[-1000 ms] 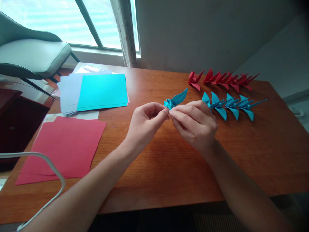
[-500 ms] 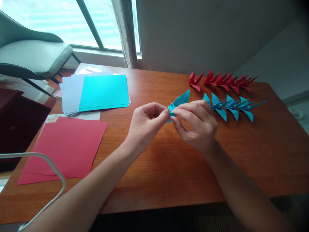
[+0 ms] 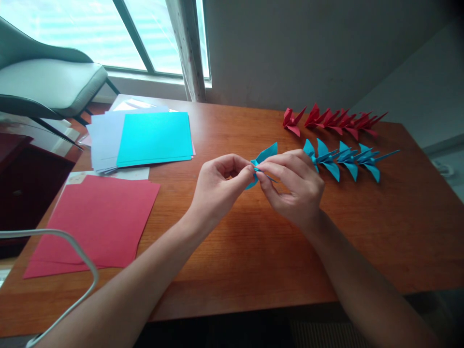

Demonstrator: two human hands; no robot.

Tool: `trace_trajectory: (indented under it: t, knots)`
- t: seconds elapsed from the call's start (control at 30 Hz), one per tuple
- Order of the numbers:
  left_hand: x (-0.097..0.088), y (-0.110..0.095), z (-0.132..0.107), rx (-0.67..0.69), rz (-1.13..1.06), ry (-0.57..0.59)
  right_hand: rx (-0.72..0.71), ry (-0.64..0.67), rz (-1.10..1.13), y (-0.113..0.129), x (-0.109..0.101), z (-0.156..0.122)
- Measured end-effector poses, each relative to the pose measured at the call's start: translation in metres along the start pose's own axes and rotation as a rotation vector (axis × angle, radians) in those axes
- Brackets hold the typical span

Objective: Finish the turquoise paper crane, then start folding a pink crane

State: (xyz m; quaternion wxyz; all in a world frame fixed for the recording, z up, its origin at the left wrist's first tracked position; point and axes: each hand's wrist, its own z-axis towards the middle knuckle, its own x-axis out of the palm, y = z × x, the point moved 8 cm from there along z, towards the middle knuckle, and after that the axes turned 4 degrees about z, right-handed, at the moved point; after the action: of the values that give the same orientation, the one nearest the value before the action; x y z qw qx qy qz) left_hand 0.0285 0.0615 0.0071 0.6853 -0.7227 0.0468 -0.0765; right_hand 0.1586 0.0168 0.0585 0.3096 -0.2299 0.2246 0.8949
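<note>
Between my two hands, above the table's middle, is a blue origami crane (image 3: 267, 152), partly hidden by my fingers. My left hand (image 3: 223, 181) is closed, its thumb and forefinger pinching the crane from the left. From the right, my right hand (image 3: 295, 186) pinches it too, thumb below and fingers above. One wing points up and to the right; another blue part shows below the fingertips. To the right of my right hand stands a row of blue paper cranes (image 3: 348, 159). Behind them is a row of red paper cranes (image 3: 337, 121).
On the wooden table (image 3: 232, 270), a blue paper stack (image 3: 155, 139) lies on white sheets (image 3: 103, 140) at the back left. Red paper sheets (image 3: 97, 220) lie nearer. A white cable (image 3: 78, 246) curves across the front left. A chair (image 3: 54, 77) stands by the window.
The crane has turned between my fingers: its upper wing sits lower and further left, and more blue paper shows below. Both hands keep their pinch, nearly in place.
</note>
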Motion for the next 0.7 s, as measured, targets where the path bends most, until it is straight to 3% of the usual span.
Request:
trace_trajectory:
  t: [0.7]
  knots:
    - [0.0016, -0.0001, 0.0004, 0.016, 0.066, 0.030, -0.050, 0.054, -0.029, -0.0009, 0.0030, -0.0022]
